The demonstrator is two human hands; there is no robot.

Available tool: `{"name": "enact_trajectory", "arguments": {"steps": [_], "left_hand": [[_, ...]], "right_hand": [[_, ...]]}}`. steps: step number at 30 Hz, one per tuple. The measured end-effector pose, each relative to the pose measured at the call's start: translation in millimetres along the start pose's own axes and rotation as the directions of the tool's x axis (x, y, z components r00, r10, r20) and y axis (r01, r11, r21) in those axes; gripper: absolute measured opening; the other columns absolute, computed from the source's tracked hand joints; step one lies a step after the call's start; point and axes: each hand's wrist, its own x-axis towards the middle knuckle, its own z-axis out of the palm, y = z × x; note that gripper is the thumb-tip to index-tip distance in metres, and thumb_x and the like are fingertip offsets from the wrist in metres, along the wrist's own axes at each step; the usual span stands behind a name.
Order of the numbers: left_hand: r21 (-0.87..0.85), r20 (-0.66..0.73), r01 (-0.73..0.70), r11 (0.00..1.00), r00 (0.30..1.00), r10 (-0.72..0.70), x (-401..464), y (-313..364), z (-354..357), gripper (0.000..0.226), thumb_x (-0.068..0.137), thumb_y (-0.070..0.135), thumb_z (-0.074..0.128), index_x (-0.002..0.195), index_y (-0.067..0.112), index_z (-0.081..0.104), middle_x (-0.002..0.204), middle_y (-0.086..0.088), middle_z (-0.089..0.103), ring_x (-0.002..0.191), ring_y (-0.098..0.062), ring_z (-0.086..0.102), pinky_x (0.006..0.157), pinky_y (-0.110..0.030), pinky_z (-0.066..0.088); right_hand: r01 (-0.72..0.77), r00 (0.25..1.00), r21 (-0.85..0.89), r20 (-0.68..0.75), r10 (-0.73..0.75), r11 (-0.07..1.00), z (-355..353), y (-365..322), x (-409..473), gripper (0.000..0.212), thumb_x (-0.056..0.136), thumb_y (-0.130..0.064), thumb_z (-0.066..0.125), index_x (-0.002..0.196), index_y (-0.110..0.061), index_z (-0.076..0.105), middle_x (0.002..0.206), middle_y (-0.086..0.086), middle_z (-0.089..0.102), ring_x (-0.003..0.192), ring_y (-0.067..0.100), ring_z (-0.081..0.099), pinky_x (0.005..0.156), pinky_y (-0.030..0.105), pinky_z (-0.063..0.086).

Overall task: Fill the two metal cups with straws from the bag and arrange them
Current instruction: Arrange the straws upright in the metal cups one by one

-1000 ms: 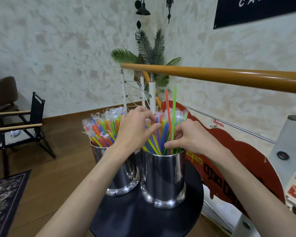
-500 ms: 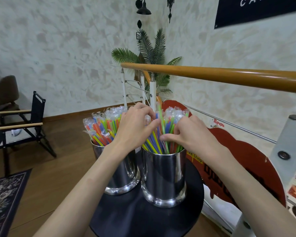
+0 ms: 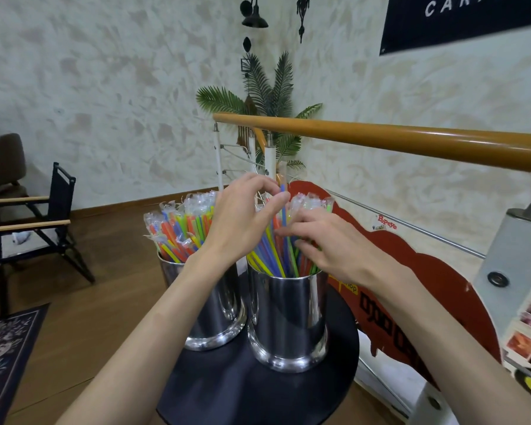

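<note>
Two metal cups stand touching on a round black table (image 3: 242, 391). Over the right cup (image 3: 288, 317), the left hand (image 3: 242, 219) pinches a raised blue straw (image 3: 283, 207) between thumb and fingers, while the right hand (image 3: 334, 243), fingers spread, presses into its straws (image 3: 270, 256). The left cup (image 3: 215, 308), beside it, stands full.

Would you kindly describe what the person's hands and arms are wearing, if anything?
Nothing is worn: the left hand and right hand are bare, with no gloves, rings or watch visible. Both forearms are uncovered to the frame's edge, so no sleeve shows. Nails look short and unpainted.
</note>
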Motion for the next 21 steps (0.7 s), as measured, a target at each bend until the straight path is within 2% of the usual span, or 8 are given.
{"name": "enact_trajectory", "arguments": {"steps": [2, 5, 9, 12, 17, 21], "left_hand": [[0.003, 0.033, 0.008, 1.0, 0.999, -0.008, 0, 0, 0, 0.021, 0.101, 0.039, 0.056, 0.094, 0.024, 0.069, 0.106, 0.008, 0.066, 0.104, -0.009, 0.06, 0.097, -0.046, 0.047], [0.133, 0.121, -0.008, 0.991, 0.993, -0.008, -2, -4, -1, 0.032, 0.104, 0.039, 0.044, 0.111, 0.02, 0.069, 0.108, 0.006, 0.065, 0.105, -0.014, 0.059, 0.094, -0.048, 0.047], [0.368, 0.245, -0.059, 0.928, 0.969, -0.036, -7, -9, -4, 0.024, 0.103, 0.03, 0.05, 0.122, 0.024, 0.064, 0.125, 0.005, 0.062, 0.118, -0.018, 0.056, 0.102, -0.05, 0.043], [0.425, 0.28, -0.068, 0.903, 0.958, -0.059, -9, -9, -4, 0.027, 0.102, 0.024, 0.051, 0.125, 0.024, 0.063, 0.127, 0.003, 0.06, 0.118, -0.02, 0.056, 0.101, -0.049, 0.044], [0.428, 0.278, -0.07, 0.901, 0.959, -0.058, -10, -9, -4, 0.031, 0.1, 0.017, 0.051, 0.129, 0.022, 0.06, 0.13, 0.004, 0.06, 0.117, -0.018, 0.057, 0.098, -0.046, 0.048], [0.403, 0.277, -0.071, 0.913, 0.96, -0.047, -11, -12, -4, 0.035, 0.098, 0.016, 0.054, 0.132, 0.02, 0.056, 0.132, 0.004, 0.06, 0.12, -0.018, 0.057, 0.099, -0.046, 0.048]], "right_hand": [[0.029, 0.999, -0.013, -0.045, -0.03, 0.999, 1, 2, 0, 0.035, 0.097, -0.004, 0.059, 0.125, -0.022, 0.072, 0.11, -0.005, 0.065, 0.104, 0.017, 0.059, 0.087, 0.043, 0.052], [0.057, 0.988, -0.042, -0.139, -0.063, 0.997, -2, 4, -1, 0.03, 0.092, -0.002, 0.069, 0.117, -0.018, 0.076, 0.104, -0.003, 0.071, 0.098, 0.017, 0.062, 0.084, 0.042, 0.055], [0.065, 0.961, -0.097, -0.261, -0.088, 0.993, -11, 4, 0, 0.033, 0.077, 0.0, 0.084, 0.106, -0.014, 0.077, 0.097, 0.002, 0.072, 0.088, 0.025, 0.063, 0.074, 0.043, 0.055], [0.073, 0.922, -0.161, -0.366, -0.128, 0.984, -17, 0, 4, 0.029, 0.074, 0.002, 0.084, 0.097, -0.013, 0.076, 0.092, 0.004, 0.07, 0.086, 0.027, 0.063, 0.072, 0.04, 0.052], [0.063, 0.859, -0.17, -0.492, -0.14, 0.983, -22, -3, 10, 0.024, 0.083, 0.002, 0.077, 0.106, -0.006, 0.075, 0.095, 0.008, 0.068, 0.09, 0.026, 0.062, 0.077, 0.031, 0.047], [0.075, 0.881, -0.127, -0.457, -0.126, 0.989, -17, -1, 13, 0.032, 0.086, 0.003, 0.074, 0.117, -0.005, 0.073, 0.102, 0.011, 0.071, 0.093, 0.027, 0.067, 0.078, 0.037, 0.057]]}}
